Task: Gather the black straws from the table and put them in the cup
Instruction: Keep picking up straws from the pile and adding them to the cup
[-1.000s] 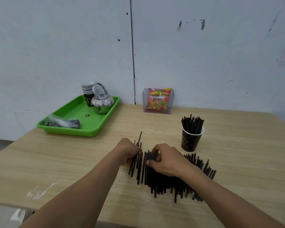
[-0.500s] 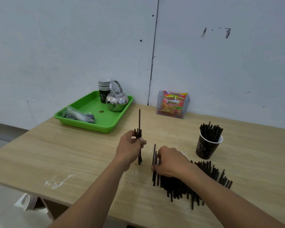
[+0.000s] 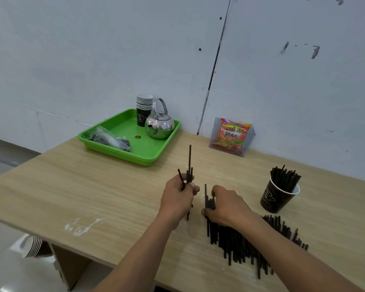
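Wooden table [image 3: 93, 186] bears thin black straws [image 3: 240, 245], some standing in cup [image 3: 276, 197].

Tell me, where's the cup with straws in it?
The cup stands on the table's right side, just beyond the loose straws and right of the right hand.

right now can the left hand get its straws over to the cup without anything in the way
Probably not directly. The left hand holds a small bundle of straws upright, but the right hand lies between it and the cup. Lifting over that hand, or passing behind it, looks open.
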